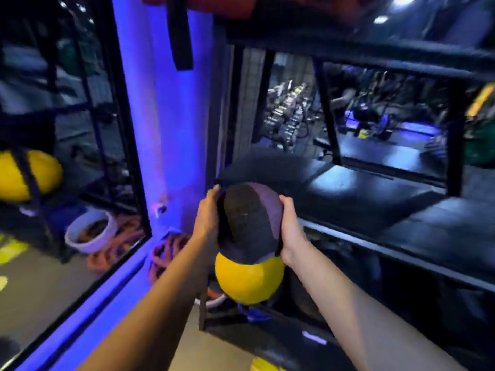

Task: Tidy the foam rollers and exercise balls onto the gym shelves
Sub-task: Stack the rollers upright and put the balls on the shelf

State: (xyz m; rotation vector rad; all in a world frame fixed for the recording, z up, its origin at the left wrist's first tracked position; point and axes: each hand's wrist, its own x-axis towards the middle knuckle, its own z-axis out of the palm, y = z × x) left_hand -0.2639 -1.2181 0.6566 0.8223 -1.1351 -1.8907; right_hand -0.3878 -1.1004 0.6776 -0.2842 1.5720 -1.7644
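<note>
I hold a dark grey and purple medicine ball (250,223) between both hands in front of the black gym shelf (348,228). My left hand (207,215) grips its left side and my right hand (292,231) grips its right side, fingers curled round it. The ball hovers at the left end of the middle shelf level, beside a dark rounded object (267,164) lying on that shelf. Directly below the held ball sits a yellow exercise ball (249,282) on the lower level.
A mirror wall (80,129) at the left reflects a yellow ball and a white bucket. Orange coiled rope (166,253) lies on the floor by the blue-lit pillar (166,103). Black pads (401,210) cover the middle shelf to the right. An upper shelf beam (348,49) runs overhead.
</note>
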